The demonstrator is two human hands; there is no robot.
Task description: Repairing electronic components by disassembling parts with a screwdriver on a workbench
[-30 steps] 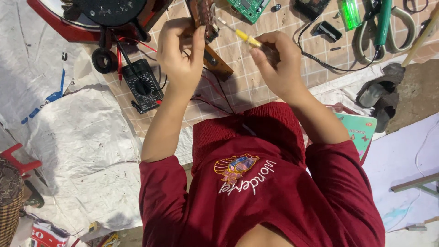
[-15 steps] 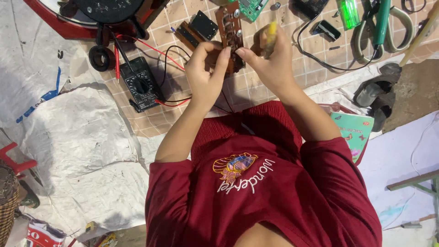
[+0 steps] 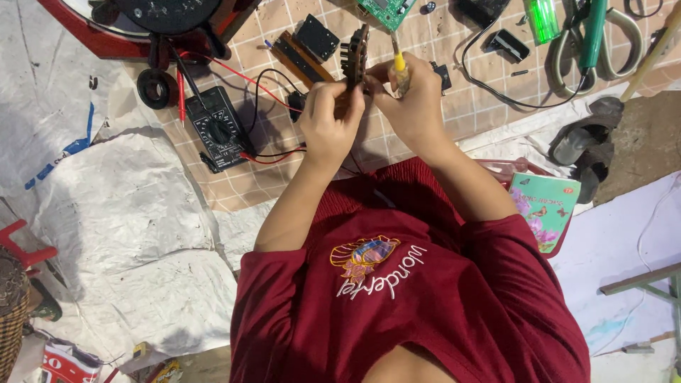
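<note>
Head view, looking down over the person's red shirt (image 3: pixel 397 305).

Left hand (image 3: pixel 328 120): fingers closed around the lower end of a brown circuit board (image 3: pixel 355 55). The board stood on edge, its dark components facing left, its upper end rising above both hands.

Right hand (image 3: pixel 415 99): fingers clamped on a yellow-handled screwdriver (image 3: pixel 400 67), held just right of the board, handle tucked between thumb and fingers. The tip sat close against the board's edge; whether it touched could not be told.

Both hands met at the board, knuckles almost touching, over the tiled floor (image 3: pixel 454 78).

Left of the left hand: a black multimeter (image 3: pixel 218 129) lay flat, its red and black leads (image 3: pixel 273 152) trailing towards the left wrist. Further left, a small black ring (image 3: pixel 154 88) beside the red-rimmed appliance (image 3: pixel 142 28).

Above the left hand: a small black block (image 3: pixel 316 37) and a long brown strip (image 3: pixel 298 60), apart from the held board.

Above the right hand: a green circuit board (image 3: pixel 386 10), partly cut off by the frame edge.

Right of the right hand, well apart: a green lighter (image 3: pixel 543 20), large scissors (image 3: pixel 592 39) with a green handle, and a black cable (image 3: pixel 489 78) looping across the tiles.

Below and right of the right forearm: a green booklet (image 3: pixel 543 206) with butterflies.

White sheeting (image 3: pixel 120 227) covered the floor to the left.
</note>
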